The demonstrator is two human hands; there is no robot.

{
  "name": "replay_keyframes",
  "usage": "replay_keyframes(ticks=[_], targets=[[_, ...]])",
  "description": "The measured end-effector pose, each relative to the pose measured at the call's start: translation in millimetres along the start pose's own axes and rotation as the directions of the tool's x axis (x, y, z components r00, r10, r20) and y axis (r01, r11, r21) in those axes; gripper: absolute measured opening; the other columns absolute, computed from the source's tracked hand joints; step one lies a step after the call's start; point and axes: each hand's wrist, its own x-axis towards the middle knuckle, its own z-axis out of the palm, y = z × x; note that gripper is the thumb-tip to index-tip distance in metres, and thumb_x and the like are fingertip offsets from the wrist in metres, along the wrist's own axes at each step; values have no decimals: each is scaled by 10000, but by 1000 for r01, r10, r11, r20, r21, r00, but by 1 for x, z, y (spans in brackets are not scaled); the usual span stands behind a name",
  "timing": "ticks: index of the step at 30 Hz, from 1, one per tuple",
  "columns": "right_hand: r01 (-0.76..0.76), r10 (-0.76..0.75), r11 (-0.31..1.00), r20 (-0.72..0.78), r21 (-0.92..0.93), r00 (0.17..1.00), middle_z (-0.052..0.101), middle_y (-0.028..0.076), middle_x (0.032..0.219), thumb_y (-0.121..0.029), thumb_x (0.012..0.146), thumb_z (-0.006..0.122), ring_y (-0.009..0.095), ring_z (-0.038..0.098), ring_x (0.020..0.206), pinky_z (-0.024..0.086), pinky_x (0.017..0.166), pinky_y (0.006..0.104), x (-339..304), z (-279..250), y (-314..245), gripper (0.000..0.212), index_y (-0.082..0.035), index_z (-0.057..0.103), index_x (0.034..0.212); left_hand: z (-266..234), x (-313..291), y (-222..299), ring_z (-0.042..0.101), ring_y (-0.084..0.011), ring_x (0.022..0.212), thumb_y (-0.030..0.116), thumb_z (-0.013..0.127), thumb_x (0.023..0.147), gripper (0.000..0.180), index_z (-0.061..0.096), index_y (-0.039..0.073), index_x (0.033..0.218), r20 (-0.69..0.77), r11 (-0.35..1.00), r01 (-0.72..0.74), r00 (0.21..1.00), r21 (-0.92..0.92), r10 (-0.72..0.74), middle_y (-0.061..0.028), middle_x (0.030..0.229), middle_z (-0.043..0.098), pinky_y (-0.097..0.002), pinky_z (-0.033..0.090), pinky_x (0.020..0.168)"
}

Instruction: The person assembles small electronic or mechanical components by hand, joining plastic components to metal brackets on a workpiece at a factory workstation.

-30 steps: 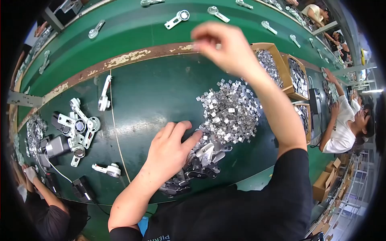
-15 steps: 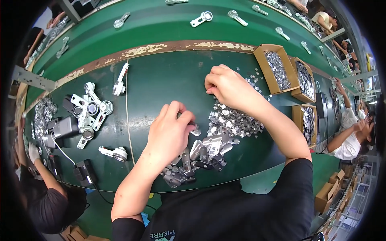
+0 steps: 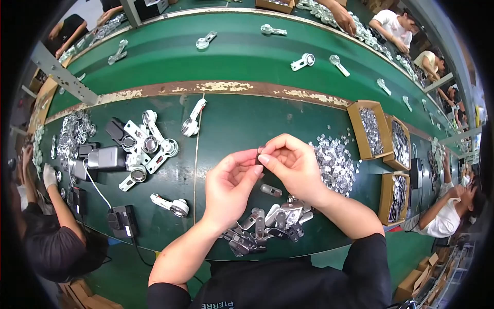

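Observation:
My left hand (image 3: 229, 183) and my right hand (image 3: 296, 167) meet over the middle of the green table. Between their fingertips, both closed in a pinch, is a small dark piece (image 3: 260, 154), mostly covered by the fingers. Just below the hands lies a single grey rounded-end cover (image 3: 270, 190). Nearer me spreads a pile of similar grey and silver covers (image 3: 260, 221). A heap of small shiny square pieces (image 3: 334, 167) lies to the right of my right hand.
At the right stand cardboard boxes of small parts (image 3: 376, 149). White handheld devices with round heads (image 3: 167, 148), a dark grey block (image 3: 107, 158) and a black adapter (image 3: 122, 221) lie left. Beyond the table edge, a green belt (image 3: 236, 62) carries more devices. Other people work around.
My right hand has left the heap of shiny pieces and come down to my left hand, and the two now touch. The view has shifted, and the devices on the belt have moved.

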Motion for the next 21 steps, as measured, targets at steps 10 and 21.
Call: replay_keyframes(ticks=[10, 21], targets=[[24, 5, 990, 201, -138, 980, 686, 85, 849, -79, 867, 698, 145, 644, 732, 527, 647, 281, 93, -41, -11, 93, -39, 633, 921, -32, 9, 0, 653, -157, 809, 9, 624, 916, 160, 607, -20, 1073, -93, 987, 42, 994, -152, -57, -116, 948, 685, -280, 549, 719], [-453, 22, 504, -513, -736, 858, 708, 177, 862, -85, 765, 793, 231, 699, 622, 593, 564, 326, 240, -194, -64, 322, 80, 631, 989, -26, 13, 4, 645, -121, 774, 13, 642, 903, 146, 602, -4, 1042, -177, 997, 51, 983, 60, -39, -97, 921, 697, -225, 517, 682]])
